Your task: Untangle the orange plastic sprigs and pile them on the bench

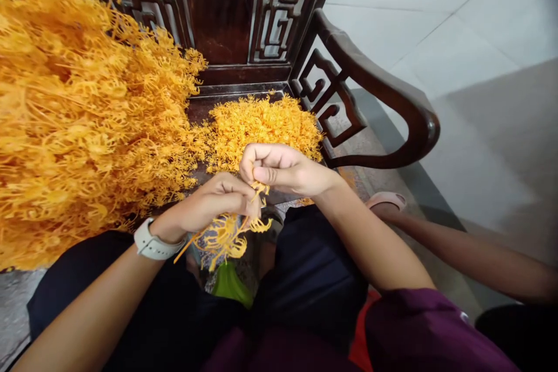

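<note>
My left hand [220, 200], with a pale watch strap at its wrist, is closed on a yellow-orange plastic flower sprig [226, 238]. The sprig's thin stem sticks out to the lower left and its curly petals hang below my fingers. Just above and to the right, my right hand [283, 168] has thumb and forefinger pinched on a small curly piece at the sprig's upper end. Whether that piece is still joined to the stem is hidden by my fingers. Behind my hands, a low pile of yellow flower heads [265, 125] lies on the wooden seat.
A large heap of yellow plastic flowers [87, 116] fills the left side. The dark carved wooden bench [218, 6] has a curved armrest [383, 87] at right. Another person's leg with a pink sandal [387, 200] reaches in from the right. Something green [231, 285] shows between my knees.
</note>
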### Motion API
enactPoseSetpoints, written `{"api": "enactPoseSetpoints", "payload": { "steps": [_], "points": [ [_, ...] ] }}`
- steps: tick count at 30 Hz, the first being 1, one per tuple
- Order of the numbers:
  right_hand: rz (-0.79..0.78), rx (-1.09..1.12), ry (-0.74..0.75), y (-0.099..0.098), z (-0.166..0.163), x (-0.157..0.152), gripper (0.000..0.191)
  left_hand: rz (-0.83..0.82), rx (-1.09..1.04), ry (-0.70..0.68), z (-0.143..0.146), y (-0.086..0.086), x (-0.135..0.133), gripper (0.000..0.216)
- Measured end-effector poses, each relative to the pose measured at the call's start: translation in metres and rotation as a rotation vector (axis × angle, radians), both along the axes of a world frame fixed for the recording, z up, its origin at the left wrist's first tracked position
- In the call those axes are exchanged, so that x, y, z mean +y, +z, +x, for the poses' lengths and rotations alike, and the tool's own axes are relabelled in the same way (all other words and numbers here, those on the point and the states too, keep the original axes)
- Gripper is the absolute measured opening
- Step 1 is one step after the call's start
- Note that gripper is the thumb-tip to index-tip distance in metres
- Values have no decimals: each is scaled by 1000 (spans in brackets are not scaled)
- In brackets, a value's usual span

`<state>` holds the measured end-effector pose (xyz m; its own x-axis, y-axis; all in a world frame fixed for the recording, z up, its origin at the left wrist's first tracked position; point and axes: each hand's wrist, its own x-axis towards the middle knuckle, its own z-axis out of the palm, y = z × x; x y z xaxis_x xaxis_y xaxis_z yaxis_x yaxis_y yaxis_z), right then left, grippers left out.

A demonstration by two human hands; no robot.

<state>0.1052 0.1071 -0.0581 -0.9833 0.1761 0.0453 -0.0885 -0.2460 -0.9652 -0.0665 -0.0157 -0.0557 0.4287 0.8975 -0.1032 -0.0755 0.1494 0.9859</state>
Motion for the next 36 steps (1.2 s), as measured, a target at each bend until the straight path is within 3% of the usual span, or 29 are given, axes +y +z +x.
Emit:
{"api": "enactPoseSetpoints", "payload": {
  "steps": [6, 13, 16, 18, 20, 23, 26, 29, 32, 34, 36],
  "points": [
    [-42, 70, 94, -11, -3, -3, 34, -70, -104, -74, 0, -3, -2, 24],
    [-150, 196, 106, -25, -12, -3, 30, -113, -267, 34, 6, -16, -3, 28],
    [-230, 319, 98, -22, -15, -8, 35, -92, -338, 56, 6, -17, -5, 49],
    [-233, 362, 17, -15, -15, -9, 42, -68, -377, 129, 6, -13, -6, 64],
    [-153, 294, -157, -8, -13, -3, 45, -63, -402, 254, 7, -8, -6, 64],
    [34, 115, -522, -5, -6, 27, 43, -85, -445, 465, 6, -5, -3, 46],
    [257, 13, -847, -19, 6, 71, 39, -146, -415, 609, 2, -10, 4, 29],
    [476, -31, -1036, -36, 19, 103, 35, -189, -354, 694, 0, -17, 9, 26],
    [597, -11, -1091, -37, 26, 102, 37, -148, -288, 725, 4, -21, 12, 21],
    [600, 19, -969, -28, 26, 83, 42, -113, -240, 735, 9, -23, 13, 17],
    [576, 60, -751, -16, 24, 58, 45, -56, -180, 751, 13, -26, 15, 17]
  ]
}}
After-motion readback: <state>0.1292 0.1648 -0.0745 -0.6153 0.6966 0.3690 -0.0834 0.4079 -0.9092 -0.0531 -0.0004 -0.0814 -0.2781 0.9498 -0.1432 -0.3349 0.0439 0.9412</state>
